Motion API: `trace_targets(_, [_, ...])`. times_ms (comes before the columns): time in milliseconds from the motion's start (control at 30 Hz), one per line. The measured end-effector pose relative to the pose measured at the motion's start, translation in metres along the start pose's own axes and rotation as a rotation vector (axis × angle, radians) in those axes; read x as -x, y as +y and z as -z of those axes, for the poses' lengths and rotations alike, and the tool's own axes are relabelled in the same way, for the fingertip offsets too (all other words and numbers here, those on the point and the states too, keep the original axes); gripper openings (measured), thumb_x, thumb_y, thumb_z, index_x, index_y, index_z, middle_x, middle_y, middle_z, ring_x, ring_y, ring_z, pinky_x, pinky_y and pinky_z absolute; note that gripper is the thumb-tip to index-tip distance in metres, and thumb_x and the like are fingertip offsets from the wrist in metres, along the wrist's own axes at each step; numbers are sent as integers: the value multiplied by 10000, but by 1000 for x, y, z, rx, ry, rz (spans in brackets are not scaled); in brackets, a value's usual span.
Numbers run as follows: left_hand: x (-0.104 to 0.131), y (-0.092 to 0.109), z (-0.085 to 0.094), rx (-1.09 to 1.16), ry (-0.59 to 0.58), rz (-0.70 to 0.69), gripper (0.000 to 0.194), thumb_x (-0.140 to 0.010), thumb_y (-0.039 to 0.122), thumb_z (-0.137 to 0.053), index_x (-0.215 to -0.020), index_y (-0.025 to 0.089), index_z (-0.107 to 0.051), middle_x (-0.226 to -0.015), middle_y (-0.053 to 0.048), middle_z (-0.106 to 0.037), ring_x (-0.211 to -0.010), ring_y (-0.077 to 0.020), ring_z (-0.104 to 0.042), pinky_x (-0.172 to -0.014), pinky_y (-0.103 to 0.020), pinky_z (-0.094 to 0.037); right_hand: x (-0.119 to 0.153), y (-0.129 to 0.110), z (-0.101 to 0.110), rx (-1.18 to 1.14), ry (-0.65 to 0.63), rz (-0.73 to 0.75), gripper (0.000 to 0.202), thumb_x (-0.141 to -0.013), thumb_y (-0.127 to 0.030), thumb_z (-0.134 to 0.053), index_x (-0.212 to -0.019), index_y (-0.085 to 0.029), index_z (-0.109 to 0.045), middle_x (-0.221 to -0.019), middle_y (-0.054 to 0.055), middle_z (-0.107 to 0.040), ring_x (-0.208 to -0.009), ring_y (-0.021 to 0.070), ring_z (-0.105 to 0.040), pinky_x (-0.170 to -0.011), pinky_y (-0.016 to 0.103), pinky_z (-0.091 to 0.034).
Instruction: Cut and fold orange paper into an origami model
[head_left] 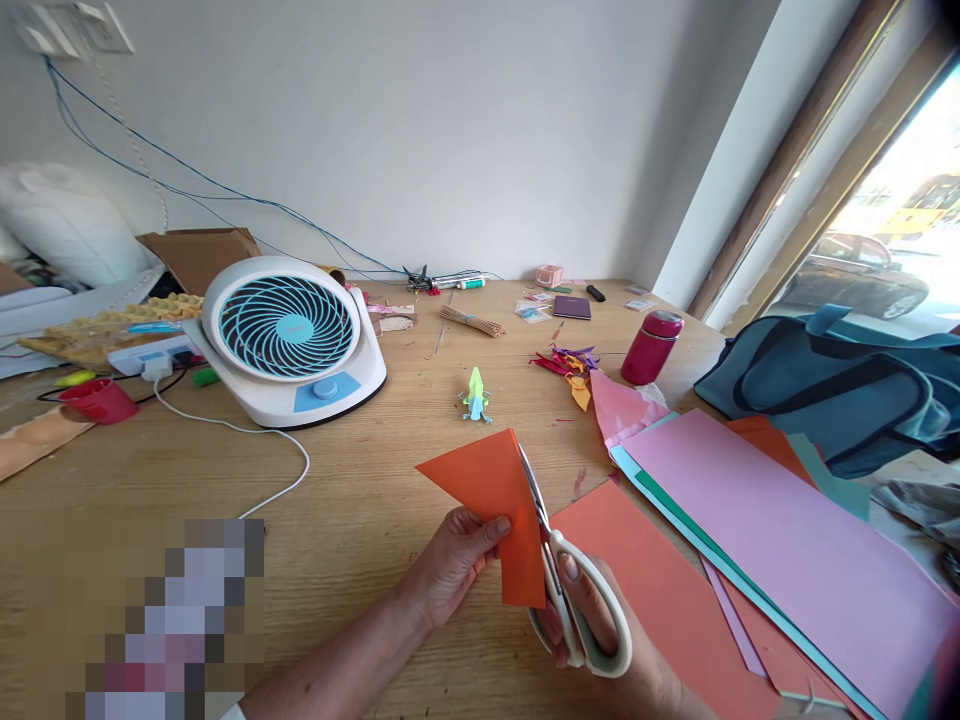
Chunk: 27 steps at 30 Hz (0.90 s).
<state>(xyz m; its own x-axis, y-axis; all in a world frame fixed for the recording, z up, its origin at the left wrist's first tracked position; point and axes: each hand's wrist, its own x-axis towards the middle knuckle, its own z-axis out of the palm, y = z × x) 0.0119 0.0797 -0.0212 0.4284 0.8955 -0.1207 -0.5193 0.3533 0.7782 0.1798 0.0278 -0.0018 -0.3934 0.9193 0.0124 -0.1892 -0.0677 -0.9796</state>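
Note:
My left hand (459, 563) pinches a folded piece of orange paper (489, 478), thumb on top and fingers behind. The paper has a pointed left corner and a straight strip hanging at its lower end. In my right hand (600, 620) is a pair of scissors with white handles (619, 632), thumb through one loop. The blades point up and away, lying along the right edge of the orange paper. Whether they are cutting into it I cannot tell. Beneath my right hand lies a larger orange sheet (652, 600) on the wooden table (360, 540).
A white fan (296, 335) stands at left, its cable on the table. Ahead is a small green and blue folded paper figure (475, 396). Colourful paper scraps (574, 372), a red flask (651, 347), pink sheets (787, 530) and a blue bag (817, 390) are at right.

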Motion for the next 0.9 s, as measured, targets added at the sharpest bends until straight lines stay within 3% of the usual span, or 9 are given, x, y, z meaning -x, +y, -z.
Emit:
trace_targets(467, [1, 2, -5, -13, 1, 2, 275, -719, 340, -853, -894, 134, -799, -870, -91, -780, -817, -229, -716, -853, -341, -534, 1, 5, 2, -16, 6, 19, 570, -969, -633, -392, -631, -187, -504, -480, -12, -458, -439, 103, -415, -460, 246, -328])
trace_targets(900, [2, 0, -6, -32, 0, -3, 292, -704, 358, -862, -876, 132, -794, -848, -86, -775, -843, -242, -715, -854, -343, -524, 2, 6, 2, 0, 0, 38, 572, -984, -606, -374, -623, -186, -515, -481, -1, -468, -460, 112, -418, -483, 259, -328])
